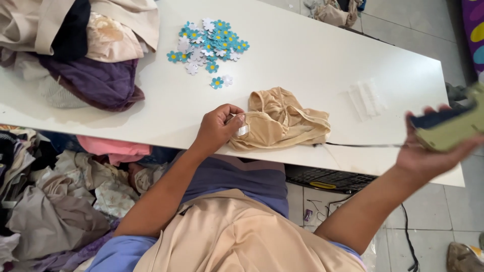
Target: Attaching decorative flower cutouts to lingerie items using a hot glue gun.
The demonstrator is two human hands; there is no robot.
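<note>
Pinching beige garment [279, 121], left hand [218, 127]

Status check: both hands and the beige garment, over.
Left hand pinching white tag on beige garment. Right hand raised, gripping green tagging gun. Nothing in the way.

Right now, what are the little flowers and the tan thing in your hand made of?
The flowers look like thin paper or foam: flat, stiff-edged cutouts in teal and white with yellow centres, matte. The tan garment under the left hand looks like soft, stretchy fabric: it folds and bunches, with a slight sheen. The table looks like smooth white laminate.
</note>
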